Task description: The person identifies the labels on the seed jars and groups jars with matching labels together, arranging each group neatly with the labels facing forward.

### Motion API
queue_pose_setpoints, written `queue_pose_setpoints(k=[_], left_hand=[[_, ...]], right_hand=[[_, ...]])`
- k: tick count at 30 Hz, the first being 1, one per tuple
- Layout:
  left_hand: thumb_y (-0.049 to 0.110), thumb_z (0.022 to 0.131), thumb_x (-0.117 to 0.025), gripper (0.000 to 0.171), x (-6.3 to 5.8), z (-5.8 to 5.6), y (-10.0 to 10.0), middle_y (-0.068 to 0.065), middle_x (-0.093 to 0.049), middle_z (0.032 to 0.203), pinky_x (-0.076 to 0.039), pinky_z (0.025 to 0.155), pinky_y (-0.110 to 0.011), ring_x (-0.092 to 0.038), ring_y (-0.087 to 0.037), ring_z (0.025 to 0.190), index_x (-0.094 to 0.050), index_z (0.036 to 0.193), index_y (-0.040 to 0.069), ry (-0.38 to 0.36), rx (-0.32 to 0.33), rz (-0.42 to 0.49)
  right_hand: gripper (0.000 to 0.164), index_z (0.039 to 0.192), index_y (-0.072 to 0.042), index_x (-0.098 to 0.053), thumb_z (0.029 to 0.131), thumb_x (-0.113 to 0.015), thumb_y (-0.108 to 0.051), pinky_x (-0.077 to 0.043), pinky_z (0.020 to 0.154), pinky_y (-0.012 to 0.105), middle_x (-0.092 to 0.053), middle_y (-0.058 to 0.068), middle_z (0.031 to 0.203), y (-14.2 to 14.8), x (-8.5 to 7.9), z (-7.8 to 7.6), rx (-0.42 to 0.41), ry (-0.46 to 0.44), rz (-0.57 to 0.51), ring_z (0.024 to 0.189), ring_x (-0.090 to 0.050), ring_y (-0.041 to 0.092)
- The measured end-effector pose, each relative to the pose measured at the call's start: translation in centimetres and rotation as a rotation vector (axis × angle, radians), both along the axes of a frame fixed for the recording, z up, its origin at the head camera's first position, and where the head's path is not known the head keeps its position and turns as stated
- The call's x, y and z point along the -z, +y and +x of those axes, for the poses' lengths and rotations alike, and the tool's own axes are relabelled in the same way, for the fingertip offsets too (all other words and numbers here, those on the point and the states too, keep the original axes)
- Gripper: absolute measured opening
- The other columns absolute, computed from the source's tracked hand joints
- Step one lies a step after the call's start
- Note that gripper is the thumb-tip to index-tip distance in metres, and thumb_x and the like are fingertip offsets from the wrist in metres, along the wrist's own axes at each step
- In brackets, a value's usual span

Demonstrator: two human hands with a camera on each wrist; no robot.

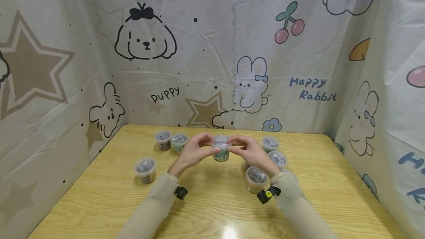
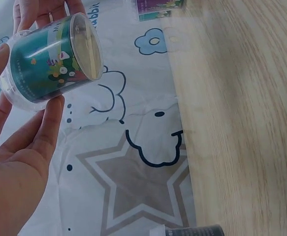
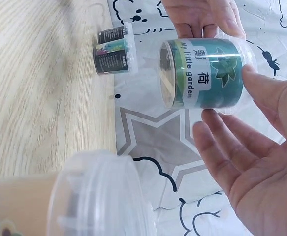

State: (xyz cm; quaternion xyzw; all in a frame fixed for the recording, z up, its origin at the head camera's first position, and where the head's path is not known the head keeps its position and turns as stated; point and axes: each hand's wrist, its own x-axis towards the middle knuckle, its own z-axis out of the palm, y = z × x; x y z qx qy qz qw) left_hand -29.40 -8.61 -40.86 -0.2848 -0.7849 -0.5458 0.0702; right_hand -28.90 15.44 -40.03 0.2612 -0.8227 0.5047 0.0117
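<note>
A clear lidded plastic cup (image 1: 221, 154) with a green label is held up over the back half of the table, between both hands. The right wrist view shows the words "My little garden" and a leaf picture on this label. My left hand (image 1: 194, 151) grips its left side near the lid, with thumb and fingers around the rim. From the other side my right hand (image 1: 249, 152) holds the same rim between thumb and fingers. In both wrist views the cup's base is visible, with something pale inside; the lid is partly covered by fingers.
Similar lidded cups stand left on the wooden table (image 1: 212, 202): two at the back (image 1: 163, 141) (image 1: 179, 143) and one nearer cup (image 1: 145, 170). Several more stand right, including an orange-labelled cup (image 1: 256, 180) by the right wrist; the forearm partly hides some. A printed curtain (image 1: 206, 40) surrounds the table.
</note>
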Motion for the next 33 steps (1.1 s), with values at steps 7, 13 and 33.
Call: queue_pose_setpoints(k=[7,13,33], left_hand=[[0.023,0.085,-0.078,0.028,-0.1,0.1,0.1,-0.01,-0.066,0.11,-0.054,0.094,-0.05,-0.067,-0.027,0.103,-0.063,0.104,0.01,0.006,0.005,0.0],[0.025,0.084,-0.079,0.025,-0.6,0.2,0.7,-0.004,-0.069,0.106,-0.056,0.093,-0.041,-0.068,-0.023,0.101,-0.065,0.102,0.014,0.092,-0.078,-0.074],[0.027,0.085,-0.077,0.029,-2.0,-2.3,5.9,-0.01,-0.071,0.108,-0.056,0.091,-0.044,-0.069,-0.028,0.103,-0.065,0.106,0.01,0.189,-0.174,-0.208]], right_hand=[[0.016,0.108,-0.017,-0.069,0.092,-0.07,-0.019,-0.057,0.092,0.04,-0.064,0.006,0.127,-0.6,-0.3,0.5,0.097,-0.009,0.0,0.114,-0.063,0.026],[0.013,0.103,-0.017,-0.069,0.091,-0.072,-0.017,-0.058,0.09,0.039,-0.068,0.005,0.121,-1.1,-0.8,0.8,0.161,0.063,0.029,0.113,-0.064,0.025],[0.017,0.104,-0.011,-0.07,0.09,-0.073,-0.02,-0.059,0.084,0.043,-0.071,0.013,0.114,1.8,-2.5,-0.8,0.317,0.132,0.141,0.106,-0.068,0.032]])
